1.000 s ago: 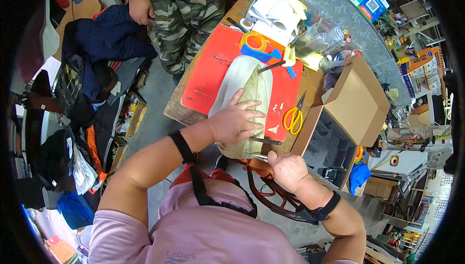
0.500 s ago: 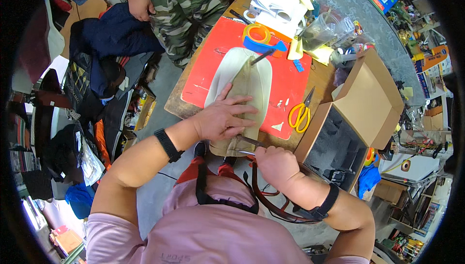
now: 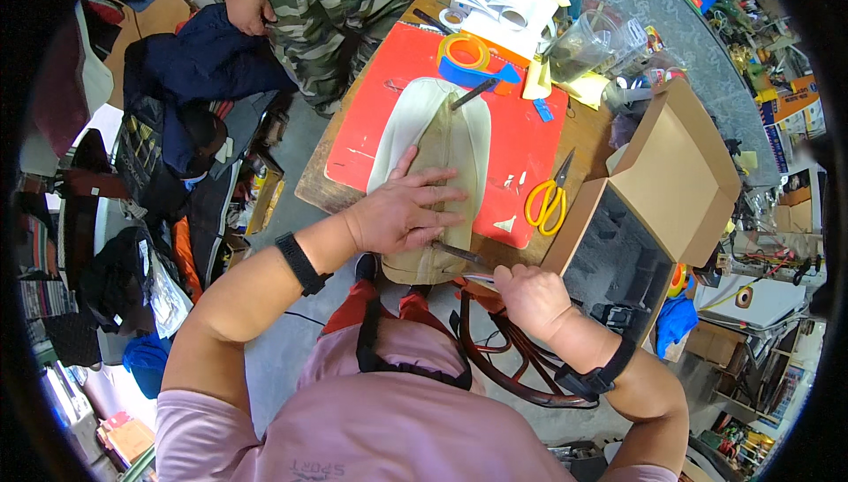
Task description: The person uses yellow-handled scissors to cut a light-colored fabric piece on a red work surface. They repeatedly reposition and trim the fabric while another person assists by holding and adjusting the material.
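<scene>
A tan, sole-shaped piece of material [image 3: 446, 142] lies on top of a wider cream piece [image 3: 399, 124] on a red cutting mat [image 3: 521, 142]. My left hand [image 3: 402, 211] presses flat on the tan piece near the table's front edge, fingers spread. My right hand [image 3: 528, 296] is closed around a thin knife-like tool [image 3: 459, 254] whose blade points left and meets the tan piece just below my left fingers. A dark pen-like tool [image 3: 474, 93] rests on the far end of the pieces.
Yellow-handled scissors [image 3: 549, 199] lie on the mat's right side beside an open cardboard box [image 3: 680, 173]. Tape rolls [image 3: 468, 51], papers and a clear cup [image 3: 583, 45] crowd the far end. Another person in camouflage trousers [image 3: 331, 14] stands at the far left.
The view has shifted slightly. My left hand stays pressed on the tan piece while my right hand has brought the tool's blade to its near edge.
</scene>
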The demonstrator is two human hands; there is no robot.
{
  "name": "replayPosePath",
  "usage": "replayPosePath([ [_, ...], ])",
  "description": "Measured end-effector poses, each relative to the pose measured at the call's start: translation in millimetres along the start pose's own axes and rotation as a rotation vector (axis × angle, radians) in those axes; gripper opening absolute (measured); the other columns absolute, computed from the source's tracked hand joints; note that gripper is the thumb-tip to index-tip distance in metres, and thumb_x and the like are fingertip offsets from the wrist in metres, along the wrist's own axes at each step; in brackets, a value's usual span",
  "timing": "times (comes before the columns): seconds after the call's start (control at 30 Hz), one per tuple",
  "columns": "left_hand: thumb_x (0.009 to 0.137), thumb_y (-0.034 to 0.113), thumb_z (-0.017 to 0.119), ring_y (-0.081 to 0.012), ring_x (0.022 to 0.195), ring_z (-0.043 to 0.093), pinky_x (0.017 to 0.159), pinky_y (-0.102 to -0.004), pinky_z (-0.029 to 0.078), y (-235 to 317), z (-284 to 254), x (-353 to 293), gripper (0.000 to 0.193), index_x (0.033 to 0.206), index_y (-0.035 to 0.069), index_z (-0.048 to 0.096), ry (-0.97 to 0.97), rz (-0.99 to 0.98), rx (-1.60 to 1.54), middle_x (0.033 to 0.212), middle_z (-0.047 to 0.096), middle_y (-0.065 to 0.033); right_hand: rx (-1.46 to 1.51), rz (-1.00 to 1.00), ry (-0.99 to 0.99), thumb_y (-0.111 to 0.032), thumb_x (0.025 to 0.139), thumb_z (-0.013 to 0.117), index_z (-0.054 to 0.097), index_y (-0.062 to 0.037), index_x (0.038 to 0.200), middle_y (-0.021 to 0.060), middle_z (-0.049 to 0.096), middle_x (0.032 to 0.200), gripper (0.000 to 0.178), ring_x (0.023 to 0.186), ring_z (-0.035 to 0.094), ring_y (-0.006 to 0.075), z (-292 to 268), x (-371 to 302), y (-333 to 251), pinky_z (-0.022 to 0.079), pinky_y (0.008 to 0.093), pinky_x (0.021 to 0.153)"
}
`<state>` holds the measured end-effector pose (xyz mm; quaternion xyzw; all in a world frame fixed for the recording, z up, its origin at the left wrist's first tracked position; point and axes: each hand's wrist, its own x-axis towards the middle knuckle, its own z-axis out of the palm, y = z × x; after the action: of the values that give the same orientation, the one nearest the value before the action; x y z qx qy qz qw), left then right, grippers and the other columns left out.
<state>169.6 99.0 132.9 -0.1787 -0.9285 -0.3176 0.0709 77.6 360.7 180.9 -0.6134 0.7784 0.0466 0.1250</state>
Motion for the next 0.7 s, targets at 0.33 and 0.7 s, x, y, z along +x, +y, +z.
replayPosePath([
  [0.33, 0.080, 0.019, 0.061, -0.0271, 0.131, 0.036, 0.107, -0.0652, 0.004, 5.1, -0.1, 3.6, 0.031, 0.111, 0.023, 0.066, 0.007, -0.006, 0.023, 0.132, 0.050, 0.0007, 0.059, -0.028, 0.035, -0.012, 0.074, 0.055, 0.051, -0.0089, 0.078, 0.0072, 0.056, 0.067, 0.007, 0.062, 0.062, 0.0250, 21.8, 0.4, 10.1, 0.051, 0.0363, 0.050],
  [0.7, 0.075, 0.014, 0.061, -0.0308, 0.132, 0.034, 0.107, -0.0636, -0.001, 10.8, -5.3, 1.6, 0.036, 0.110, 0.021, 0.068, -0.040, -0.086, 0.049, 0.133, 0.050, -0.0019, 0.097, 0.016, 0.031, -0.015, 0.076, 0.056, 0.052, -0.0093, 0.082, 0.0080, 0.058, 0.073, 0.009, 0.068, 0.062, 0.0269, 63.5, -15.1, 33.8, 0.051, 0.0379, 0.058],
])
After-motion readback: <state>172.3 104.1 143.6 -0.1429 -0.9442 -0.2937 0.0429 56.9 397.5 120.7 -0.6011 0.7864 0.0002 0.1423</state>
